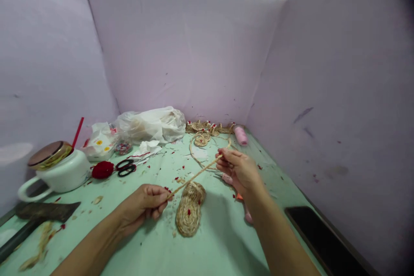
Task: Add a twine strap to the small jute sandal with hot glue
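Observation:
A straw-coloured braided cord (196, 176) runs taut and slanting between my two hands. My left hand (149, 202) pinches its lower end between thumb and fingers. Higher and farther right, my right hand (237, 168) pinches the same cord, which continues in a loose loop on the table behind. Below the stretched part lies a coiled straw piece (190, 211) shaped like a small sole, with red specks on it. Partly hidden behind my right wrist is a pink-handled tool (227, 178); its kind I cannot make out.
Left stand a white enamel mug (69, 172) with a lid, a hammer (48, 211), red yarn (102, 170) and black scissors (125, 167). Behind are a plastic bag (155, 123), several coiled straw pieces (207, 127) and a pink thread spool (240, 135). A phone (323, 237) lies right. Lilac walls (194, 51) enclose three sides.

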The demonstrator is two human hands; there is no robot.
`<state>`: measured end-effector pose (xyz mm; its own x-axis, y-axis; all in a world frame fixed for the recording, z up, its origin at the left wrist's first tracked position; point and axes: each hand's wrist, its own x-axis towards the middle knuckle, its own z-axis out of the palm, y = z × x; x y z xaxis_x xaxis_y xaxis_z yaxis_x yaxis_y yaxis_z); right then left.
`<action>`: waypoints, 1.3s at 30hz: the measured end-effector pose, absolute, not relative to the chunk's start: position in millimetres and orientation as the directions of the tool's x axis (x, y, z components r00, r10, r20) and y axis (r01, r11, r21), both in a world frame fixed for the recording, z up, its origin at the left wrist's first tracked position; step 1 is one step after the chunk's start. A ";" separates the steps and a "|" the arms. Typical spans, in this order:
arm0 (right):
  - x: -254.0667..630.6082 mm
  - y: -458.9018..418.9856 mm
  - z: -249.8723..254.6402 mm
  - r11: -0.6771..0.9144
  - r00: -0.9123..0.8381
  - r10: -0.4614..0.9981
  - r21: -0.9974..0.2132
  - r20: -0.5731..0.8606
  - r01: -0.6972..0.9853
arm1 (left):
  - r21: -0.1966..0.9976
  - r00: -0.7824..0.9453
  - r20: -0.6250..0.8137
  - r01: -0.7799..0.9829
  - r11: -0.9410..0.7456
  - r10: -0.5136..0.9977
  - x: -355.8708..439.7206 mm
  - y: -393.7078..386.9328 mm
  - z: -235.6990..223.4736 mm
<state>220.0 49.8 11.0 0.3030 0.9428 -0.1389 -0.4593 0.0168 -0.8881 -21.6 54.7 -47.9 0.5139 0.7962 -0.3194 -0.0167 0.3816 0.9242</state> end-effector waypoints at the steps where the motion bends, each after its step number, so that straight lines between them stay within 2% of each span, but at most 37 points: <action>1: 222.1 48.5 13.7 0.039 0.329 0.937 -0.900 -0.118 -0.434 | 0.923 0.514 -0.301 -0.053 0.380 0.803 -20.7 54.5 -45.8; 5: 223.1 40.3 19.5 0.049 0.382 0.920 -0.941 -0.088 -0.335 | 0.888 0.531 -0.275 -0.179 0.423 0.802 -10.5 52.5 -42.1; 9: 214.7 29.1 -5.3 -0.017 0.350 0.933 -0.985 -0.077 -0.171 | 0.847 0.499 -0.321 -0.230 0.480 0.805 5.3 54.1 -47.5; 12: 210.1 21.4 -38.4 -0.165 0.295 0.948 -0.976 -0.116 0.144 | 0.871 0.409 -0.358 -0.177 0.457 0.840 13.4 58.7 -52.1; 13: 209.4 18.8 -47.2 -0.145 0.246 0.966 -0.955 -0.080 0.259 | 0.879 0.381 -0.361 -0.167 0.447 0.851 15.0 60.2 -53.1; 15: 209.1 13.1 -56.5 -0.064 0.229 0.973 -0.903 0.039 0.425 | 0.883 0.352 -0.368 -0.156 0.442 0.861 16.9 62.1 -53.7; 16: 208.9 10.0 -56.5 -0.009 0.267 0.953 -0.865 0.144 0.501 | 0.880 0.357 -0.377 -0.148 0.451 0.855 17.4 62.4 -53.6; 18: 207.5 4.4 -49.1 0.139 0.328 0.840 -0.756 0.433 0.640 | 0.876 0.398 -0.396 -0.106 0.470 0.827 17.9 61.9 -52.5; 19: 205.8 2.4 -43.5 0.236 0.296 0.761 -0.671 0.578 0.703 | 0.878 0.421 -0.404 -0.070 0.473 0.812 18.1 61.3 -51.9; 21: 199.6 0.9 -33.2 0.408 0.070 0.654 -0.429 0.753 0.806 | 0.891 0.463 -0.404 0.003 0.454 0.789 18.0 59.4 -50.7; 22: 195.2 1.5 -30.1 0.460 -0.061 0.638 -0.317 0.768 0.829 | 0.899 0.481 -0.395 0.026 0.438 0.783 17.9 58.4 -50.4; 24: 185.5 4.6 -29.7 0.531 -0.269 0.654 -0.175 0.707 0.829 | 0.911 0.516 -0.366 0.029 0.412 0.775 17.4 56.6 -50.6; 27: 174.6 8.2 -40.3 0.566 -0.377 0.702 -0.151 0.604 0.811 | 0.915 0.529 -0.338 -0.011 0.404 0.779 15.9 54.4 -51.5; 31: 174.6 3.9 -52.2 0.501 -0.325 0.800 -0.262 0.504 0.825 | 0.917 0.429 -0.368 0.017 0.400 0.825 12.4 54.2 -49.0; 36: 179.1 -0.6 -54.9 0.372 -0.266 0.919 -0.410 0.292 0.833 | 0.902 0.250 -0.432 0.116 0.416 0.866 7.6 56.8 -47.2; 39: 178.4 0.6 -59.6 0.321 -0.209 0.939 -0.473 0.273 0.820 | 0.851 0.228 -0.521 0.215 0.479 0.823 9.6 54.3 -51.8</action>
